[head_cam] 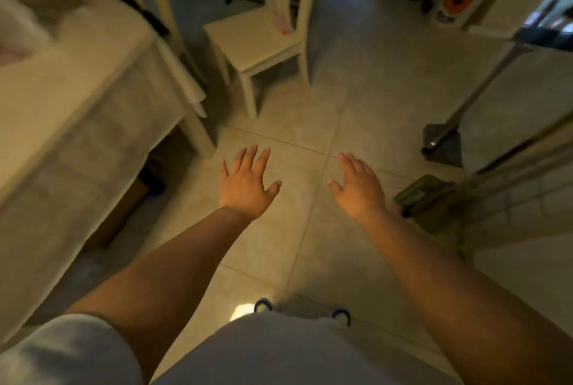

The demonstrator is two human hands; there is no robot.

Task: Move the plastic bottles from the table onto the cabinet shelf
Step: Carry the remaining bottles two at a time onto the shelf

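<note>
Right now you hold nothing: your left hand (248, 181) and your right hand (359, 186) both hang out in front of you with fingers spread and relaxed, above bare floor tiles (310, 229). No plastic bottles show anywhere in view, and neither does the cabinet shelf, so you cannot yet tell where either lies. The table (77, 99) runs along your left under a pale cloth, and what shows of its top is blurred.

The main risk, as I judge it, is in the walking. The view is smeared, which suggests your head is turning, and you could clip the table corner with your left hip or reach blind for a bottle and knock it over.

A chair (257, 46) stands ahead, near the table's far corner, narrowing the way past it. On your right a long-handled dustpan (443, 146) leans across the floor, with a green box (424, 195) just beside your right wrist; either could catch a foot.
</note>
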